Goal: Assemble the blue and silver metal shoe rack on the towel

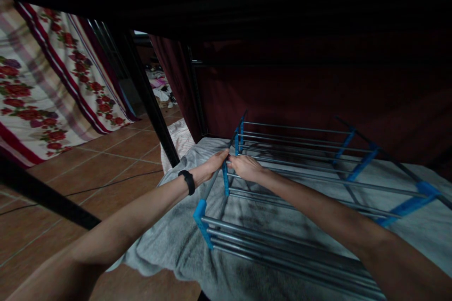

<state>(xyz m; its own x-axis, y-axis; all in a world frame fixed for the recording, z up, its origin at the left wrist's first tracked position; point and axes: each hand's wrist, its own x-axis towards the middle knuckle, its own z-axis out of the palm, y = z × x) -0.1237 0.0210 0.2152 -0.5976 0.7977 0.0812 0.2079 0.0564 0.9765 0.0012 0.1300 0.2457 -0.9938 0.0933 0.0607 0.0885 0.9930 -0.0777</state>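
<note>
A rack of thin metal tubes with blue plastic connectors, looking like a shoe rack, lies on a grey blanket. My left hand, below a black wristband, closes around the side tube at one of the middle blue connectors. Right beside it, my right hand grips the rack at that same joint, its fingers bent around the parts there. My fingertips partly hide the joint. Several long tubes run from this end across to blue connectors at the far right.
Dark bed-frame posts stand to the left, and a dark frame hangs low overhead. A maroon curtain closes off the back. Beyond the posts are a tiled floor with a cable across it and a floral cloth.
</note>
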